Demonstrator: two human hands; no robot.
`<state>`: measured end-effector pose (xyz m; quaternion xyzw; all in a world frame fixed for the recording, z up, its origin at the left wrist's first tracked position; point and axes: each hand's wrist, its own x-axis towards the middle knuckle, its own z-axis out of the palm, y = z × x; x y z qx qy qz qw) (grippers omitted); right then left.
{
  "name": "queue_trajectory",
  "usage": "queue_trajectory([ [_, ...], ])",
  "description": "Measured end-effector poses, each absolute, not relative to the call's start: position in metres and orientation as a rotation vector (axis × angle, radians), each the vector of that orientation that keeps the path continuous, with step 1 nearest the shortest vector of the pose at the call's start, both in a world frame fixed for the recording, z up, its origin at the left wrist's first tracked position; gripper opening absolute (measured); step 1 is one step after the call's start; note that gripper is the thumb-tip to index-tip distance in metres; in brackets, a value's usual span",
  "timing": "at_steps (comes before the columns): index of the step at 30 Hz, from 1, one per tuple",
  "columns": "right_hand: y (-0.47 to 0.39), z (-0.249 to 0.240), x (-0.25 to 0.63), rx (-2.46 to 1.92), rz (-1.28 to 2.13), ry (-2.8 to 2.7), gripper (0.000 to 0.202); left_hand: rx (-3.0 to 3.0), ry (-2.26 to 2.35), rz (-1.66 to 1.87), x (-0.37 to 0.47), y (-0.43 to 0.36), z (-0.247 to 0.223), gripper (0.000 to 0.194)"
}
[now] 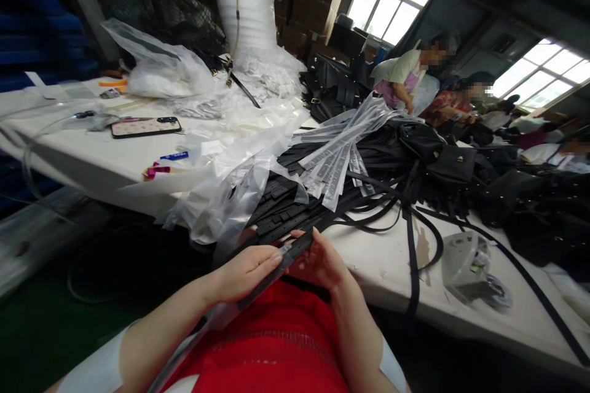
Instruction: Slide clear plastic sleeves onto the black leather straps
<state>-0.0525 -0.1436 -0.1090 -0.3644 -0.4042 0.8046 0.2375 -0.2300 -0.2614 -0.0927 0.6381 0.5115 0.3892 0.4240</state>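
Close to my body, at the table's front edge, both hands are on a black strap point(302, 244) with a clear plastic sleeve point(221, 315) around its lower part. My left hand point(251, 269) pinches strap and sleeve together, thumb on top. Further up the strap, my right hand point(322, 258) has its fingers curled round from below, thumb against the strap's edge. Just beyond them lies a pile of black straps point(281, 202) with holes at their ends. Clear printed sleeves point(329, 166) rest over that pile, and loose clear plastic sleeves point(216, 196) spread to its left.
A phone point(146, 127) and a blue marker point(174, 156) lie on the white table point(115, 163). A tape dispenser point(468, 267) stands at right, near a strap hanging over the edge. Black bags point(449, 163) pile up behind. Co-workers point(405, 77) are at the far right.
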Motion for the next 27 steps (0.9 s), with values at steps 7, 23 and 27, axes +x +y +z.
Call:
queue_trajectory([
  [7,-0.137,-0.094,-0.058,-0.83,2.1,-0.888,0.024,1.594,1.279,0.904,-0.227,-0.255,-0.099,0.054],
  [23,-0.156,-0.091,-0.078,-0.882,2.1,-0.913,0.043,1.544,1.445,0.997,-0.206,-0.254,-0.099,0.056],
  [27,-0.121,-0.083,-0.064,-0.799,1.953,-0.606,0.054,1.565,1.4,0.859,-0.224,-0.269,-0.101,0.057],
])
